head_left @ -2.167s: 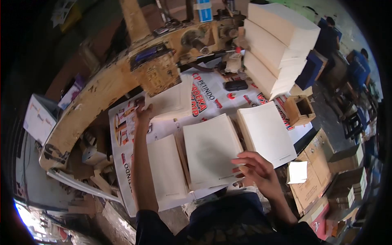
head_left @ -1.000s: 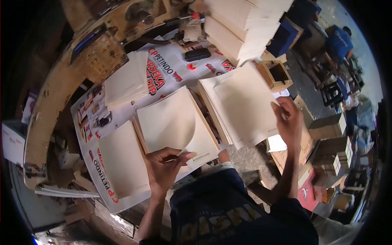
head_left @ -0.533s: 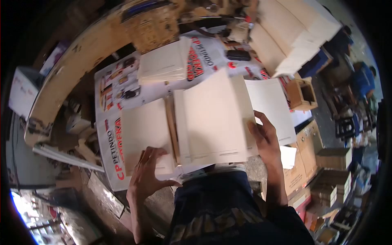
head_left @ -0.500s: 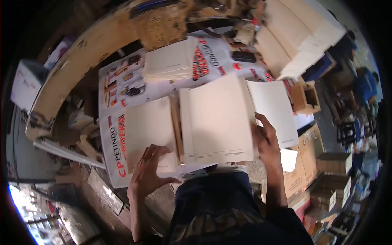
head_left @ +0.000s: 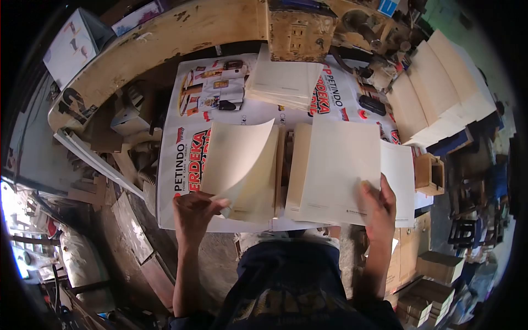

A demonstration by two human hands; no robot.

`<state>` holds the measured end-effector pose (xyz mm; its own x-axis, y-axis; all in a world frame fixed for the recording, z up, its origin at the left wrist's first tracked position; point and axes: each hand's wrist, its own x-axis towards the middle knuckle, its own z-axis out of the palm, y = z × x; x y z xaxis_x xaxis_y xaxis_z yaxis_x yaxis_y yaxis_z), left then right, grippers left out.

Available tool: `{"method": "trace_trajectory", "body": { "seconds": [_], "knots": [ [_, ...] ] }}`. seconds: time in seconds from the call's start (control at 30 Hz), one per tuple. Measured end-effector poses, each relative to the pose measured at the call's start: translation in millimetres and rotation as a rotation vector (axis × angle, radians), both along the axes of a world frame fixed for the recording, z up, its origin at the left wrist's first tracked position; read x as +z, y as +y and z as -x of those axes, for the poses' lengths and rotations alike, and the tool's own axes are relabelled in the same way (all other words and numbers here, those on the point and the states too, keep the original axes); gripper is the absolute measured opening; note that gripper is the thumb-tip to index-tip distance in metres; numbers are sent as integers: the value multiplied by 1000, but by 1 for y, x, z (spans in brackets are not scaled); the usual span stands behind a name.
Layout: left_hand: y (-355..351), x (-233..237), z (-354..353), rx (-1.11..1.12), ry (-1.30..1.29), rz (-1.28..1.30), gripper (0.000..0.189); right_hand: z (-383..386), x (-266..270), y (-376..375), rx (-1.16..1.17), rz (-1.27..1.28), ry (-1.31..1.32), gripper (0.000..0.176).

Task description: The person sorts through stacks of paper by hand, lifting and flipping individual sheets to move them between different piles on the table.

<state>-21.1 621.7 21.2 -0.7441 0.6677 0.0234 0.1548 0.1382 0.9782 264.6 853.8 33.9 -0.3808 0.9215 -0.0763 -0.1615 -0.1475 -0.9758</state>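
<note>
My left hand pinches the lower left corner of a cream paper sheet, which curls up off the left stack of paper. Beside it, past a narrow gap, lies the middle stack of paper. A pale sheet of paper with small print along its bottom edge lies over that stack. My right hand grips this sheet at its lower right, thumb on top and the other fingers along the edge, partly hidden. Another pale paper pile sits to the right, partly covered.
Behind are a further paper stack on the printed banner and a worn wooden block. Tall paper piles stand at the back right, near a small wooden box. Cardboard boxes sit lower right.
The view has shifted, so the table appears further right. My left hand has closed on a sheet corner and bent it up. The sheet at my right hand now lies further right over the middle stack.
</note>
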Motion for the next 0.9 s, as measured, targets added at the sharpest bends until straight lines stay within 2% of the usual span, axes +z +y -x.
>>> {"method": "trace_trajectory", "body": {
  "seconds": [0.07,0.1,0.13,0.17,0.2,0.3,0.33,0.37,0.43,0.47,0.5,0.57,0.63,0.67,0.7,0.77,0.8,0.83,0.87,0.9],
  "knots": [
    [-16,-18,7,144,-151,-271,22,10,-1,-10,-39,-8,-9,52],
    [-23,-29,15,140,-143,-273,22,16,-1,-15,-87,-12,-16,54],
    [-24,-31,20,180,-212,-464,18,22,1,-20,33,-51,6,58],
    [-17,-14,20,216,-282,-655,20,37,-4,-27,18,-35,-179,60],
    [-9,5,9,379,-427,-668,30,48,-17,-36,115,-103,-163,61],
    [-24,-17,41,338,-380,-526,36,96,-16,-57,393,-208,-99,62],
    [-19,-8,33,468,-166,-83,41,112,-38,-66,383,-324,-84,62],
    [-25,-16,42,460,-156,-85,41,129,-60,-73,370,-443,-70,62],
    [-42,-44,62,-157,840,488,50,146,-43,-88,483,-145,182,63],
    [-33,-38,53,-145,935,428,53,150,-46,-88,571,-89,153,64],
    [-27,-28,46,-184,949,411,53,152,-45,-92,528,-90,156,64],
    [-8,22,27,82,510,417,57,152,-41,-98,480,-172,92,66],
    [-9,45,34,26,204,233,49,140,-27,-84,645,-205,372,70],
    [1,67,13,49,64,86,54,127,-13,-86,709,98,485,72],
    [10,85,-14,79,-81,-53,59,115,-4,-77,794,60,546,73],
    [23,87,-37,67,-147,-70,62,111,-3,-72,705,0,676,64],
    [32,87,-42,60,-56,-14,65,99,0,-64,656,-10,679,64],
    [41,86,-48,55,36,37,67,80,14,-51,549,-36,444,59],
    [52,80,-54,-13,19,-68,67,64,21,-43,444,-50,210,58],
    [63,74,-59,-47,20,-64,67,55,5,-37,276,-103,238,63]
  ]
}}
